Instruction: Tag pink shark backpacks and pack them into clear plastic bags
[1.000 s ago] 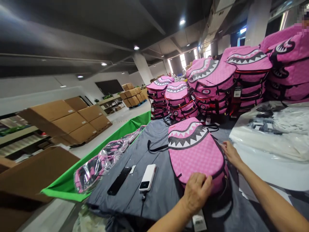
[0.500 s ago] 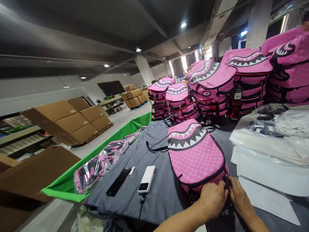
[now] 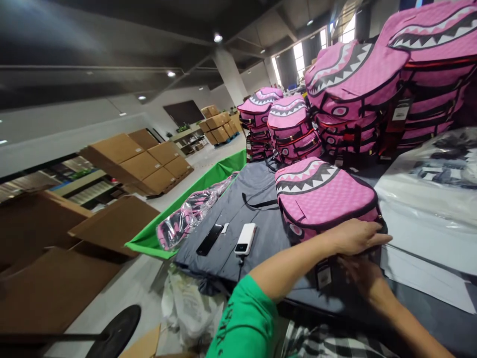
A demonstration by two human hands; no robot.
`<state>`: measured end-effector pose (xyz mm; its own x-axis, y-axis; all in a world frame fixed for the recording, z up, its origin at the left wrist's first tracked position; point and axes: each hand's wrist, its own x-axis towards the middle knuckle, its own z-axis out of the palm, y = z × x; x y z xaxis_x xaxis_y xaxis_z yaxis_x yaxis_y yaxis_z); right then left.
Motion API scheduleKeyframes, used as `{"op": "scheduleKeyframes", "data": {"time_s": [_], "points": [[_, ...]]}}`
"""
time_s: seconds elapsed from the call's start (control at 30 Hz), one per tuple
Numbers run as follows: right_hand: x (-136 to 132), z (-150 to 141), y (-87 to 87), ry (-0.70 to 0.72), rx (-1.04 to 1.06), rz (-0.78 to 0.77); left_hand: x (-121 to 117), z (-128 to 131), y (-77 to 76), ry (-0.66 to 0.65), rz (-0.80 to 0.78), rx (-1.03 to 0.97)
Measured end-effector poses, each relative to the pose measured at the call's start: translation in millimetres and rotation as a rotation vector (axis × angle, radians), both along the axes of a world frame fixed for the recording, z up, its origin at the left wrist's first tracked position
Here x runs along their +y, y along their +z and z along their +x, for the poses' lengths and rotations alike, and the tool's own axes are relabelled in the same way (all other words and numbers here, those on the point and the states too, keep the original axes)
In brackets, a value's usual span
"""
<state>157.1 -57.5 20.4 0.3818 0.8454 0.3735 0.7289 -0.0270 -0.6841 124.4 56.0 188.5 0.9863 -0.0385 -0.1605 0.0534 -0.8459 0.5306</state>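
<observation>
Head view: at eight o'clock, a green bin [image 3: 147, 247] holds plastic-wrapped pink goods. At seven lies a black phone [image 3: 210, 239] on the gray cloth [image 3: 233, 211], with a white power bank [image 3: 246, 238] at six. Toward three o'clock, on the cloth, lies a pink checked backpack [image 3: 330, 196], black-piped, with a white-toothed mouth band across its far end, a round eye motif at its near-left side and a strap [image 3: 265, 205] looping left. At four, the left hand [image 3: 352, 237] stretches extended fingers across its near-right corner; whether they pinch anything, I cannot tell. Below, the right hand [image 3: 363, 273] is blurred, its finger state unclear.
</observation>
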Motion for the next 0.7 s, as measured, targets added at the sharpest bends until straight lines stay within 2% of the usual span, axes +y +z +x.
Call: {"op": "scheduleKeyframes", "data": {"time_s": [0.07, 0.1, 0.2, 0.3, 0.4, 0.53, 0.6, 0.7], "points": [[-7.8, 8.7, 16.4, -0.008, 0.119, 0.029, 13.2, -19.3, 4.1, -0.142, 0.020, -0.048], [-11.0, 12.2, 26.6, -0.010, 0.184, 0.048, 18.9, -28.1, 5.4, -0.163, 0.027, -0.088], [-10.8, 15.8, 59.5, 0.010, 0.333, 0.057, 26.8, -38.7, 6.2, -0.071, -0.010, -0.196], [1.4, 15.2, 87.4, -0.011, 0.335, 0.047, 25.4, -24.3, 10.8, 0.038, -0.168, -0.247], [14.2, 18.5, 104.6, -0.066, 0.301, 0.086, 24.9, -4.8, 26.5, 0.092, -0.324, -0.215], [16.9, 27.9, 106.3, -0.170, 0.397, 0.092, 25.2, 6.3, 44.7, 0.168, -0.429, -0.071], [10.3, 33.9, 97.2, -0.216, 0.411, 0.077, 22.7, 9.1, 43.2, 0.226, -0.465, -0.082], [-2.5, 43.5, 73.8, -0.297, 0.346, 0.122, 16.4, 17.8, 32.6, 0.334, -0.564, -0.123]]}}
